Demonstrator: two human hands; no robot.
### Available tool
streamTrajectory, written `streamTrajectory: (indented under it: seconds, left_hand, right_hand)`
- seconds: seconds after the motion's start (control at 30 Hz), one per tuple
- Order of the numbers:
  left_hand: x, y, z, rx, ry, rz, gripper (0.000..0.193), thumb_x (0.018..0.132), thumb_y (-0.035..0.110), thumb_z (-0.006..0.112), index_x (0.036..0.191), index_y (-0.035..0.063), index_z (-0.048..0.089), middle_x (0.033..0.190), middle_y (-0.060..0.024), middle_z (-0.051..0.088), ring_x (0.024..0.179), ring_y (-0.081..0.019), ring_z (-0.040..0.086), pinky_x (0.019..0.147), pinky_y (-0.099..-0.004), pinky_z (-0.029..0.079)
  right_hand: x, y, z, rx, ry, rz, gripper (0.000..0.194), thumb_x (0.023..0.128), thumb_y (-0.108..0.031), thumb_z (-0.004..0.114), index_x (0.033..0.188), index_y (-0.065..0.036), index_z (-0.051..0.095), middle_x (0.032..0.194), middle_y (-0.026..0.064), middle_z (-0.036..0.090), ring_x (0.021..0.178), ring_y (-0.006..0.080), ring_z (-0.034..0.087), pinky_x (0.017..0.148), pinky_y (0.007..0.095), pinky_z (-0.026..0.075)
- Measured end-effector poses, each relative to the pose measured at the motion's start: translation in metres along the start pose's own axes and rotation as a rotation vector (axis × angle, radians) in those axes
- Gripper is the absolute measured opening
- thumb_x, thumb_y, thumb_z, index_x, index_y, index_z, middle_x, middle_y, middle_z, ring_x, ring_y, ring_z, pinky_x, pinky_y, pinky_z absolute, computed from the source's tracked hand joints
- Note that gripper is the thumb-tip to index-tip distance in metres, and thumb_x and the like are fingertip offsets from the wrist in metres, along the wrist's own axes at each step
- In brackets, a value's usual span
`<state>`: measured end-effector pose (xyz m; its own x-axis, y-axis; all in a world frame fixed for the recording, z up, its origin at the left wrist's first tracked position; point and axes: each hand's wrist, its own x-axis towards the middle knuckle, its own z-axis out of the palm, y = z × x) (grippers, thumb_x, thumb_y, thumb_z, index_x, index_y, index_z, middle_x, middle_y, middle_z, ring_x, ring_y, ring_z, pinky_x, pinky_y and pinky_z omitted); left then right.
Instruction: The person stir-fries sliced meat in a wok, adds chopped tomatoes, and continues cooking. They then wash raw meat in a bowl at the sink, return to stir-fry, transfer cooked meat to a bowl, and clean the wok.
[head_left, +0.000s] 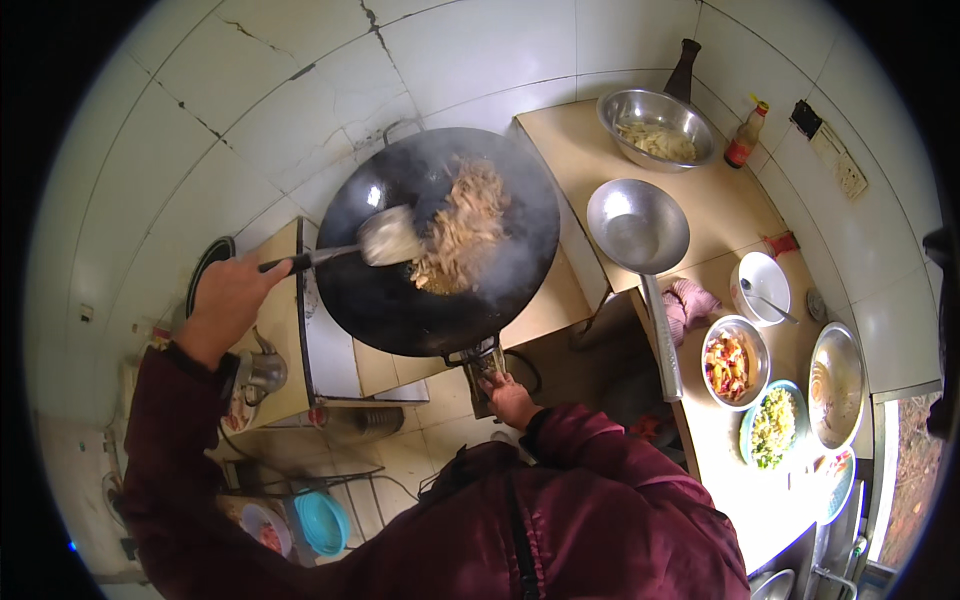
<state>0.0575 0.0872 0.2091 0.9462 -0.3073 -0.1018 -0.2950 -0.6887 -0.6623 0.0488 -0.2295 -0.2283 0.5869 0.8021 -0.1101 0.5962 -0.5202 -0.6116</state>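
My left hand (232, 296) grips the black handle of a wok spatula (330, 253). The spatula's broad blade is blurred and lies in a large black wok (360, 315), against the left side of a heap of sliced, cooked meat (469, 217). Steam rises from the wok, and some oily liquid shows under the meat's lower edge. Below the wok's near handle, my right hand (514, 401) touches the metal front of the stove (480, 375). Its fingertips are partly hidden, so whether they grip a control is unclear.
Right of the wok, a metal ladle (637, 225) overhangs the counter edge. Beyond it are a steel bowl of pale slices (656, 139) and a sauce bottle (746, 135). Bowls of chopped ingredients (731, 367) line the right counter. A metal kettle (264, 371) stands left.
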Motion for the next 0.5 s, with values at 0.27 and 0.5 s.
streamTrajectory:
  seconds: [0.27,0.5]
  left_hand:
    - [0.078,-0.022,0.063,0.023,0.064,-0.129,0.048,0.08,0.007,0.052,0.124,0.026,0.056,0.079,-0.0099,0.054,0.066,-0.0259,0.06,0.058,-0.0377,0.047]
    - [0.092,-0.007,0.021,0.008,0.422,0.157,0.049,0.075,0.005,0.053,0.12,0.0227,0.06,0.073,-0.005,0.045,0.071,-0.0216,0.051,0.062,-0.0333,0.041]
  right_hand:
    - [0.015,-0.007,0.027,-0.254,0.188,-0.029,0.014,0.067,-0.013,0.06,0.076,-0.005,0.068,0.109,0.016,0.053,0.102,0.0311,0.051,0.08,0.0405,0.05]
    - [0.018,0.0,0.035,-0.319,0.078,0.006,0.019,0.075,-0.013,0.059,0.093,-0.008,0.063,0.112,0.0161,0.052,0.103,0.032,0.052,0.082,0.0437,0.044]
